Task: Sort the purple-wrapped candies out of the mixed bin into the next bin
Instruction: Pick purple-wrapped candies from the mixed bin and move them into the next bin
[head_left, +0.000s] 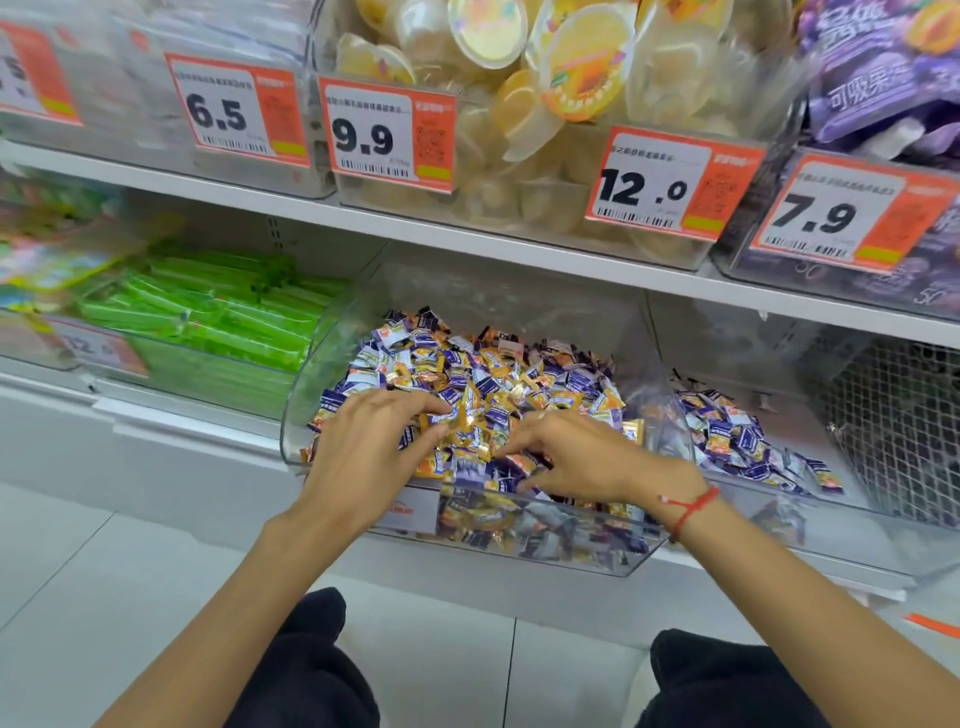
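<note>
- Pale tiled floor (130, 597) nearest; beyond it white shop shelves (467, 228).
- Left hand (363, 447) and right hand (582, 457) rest with curled fingers among candies in the mixed bin (519, 545); whether either pinches one, I cannot tell.
- Purple-wrapped candies (748, 441) lie in the next bin (779, 514), at three o'clock of the right hand.

Bright, even light all over. The left and top edges look blurry and bent. Shadows are soft.

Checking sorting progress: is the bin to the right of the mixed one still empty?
Not empty. The next bin already holds a low pile of purple-wrapped candies along its left side; the rest of its floor is bare.
</note>
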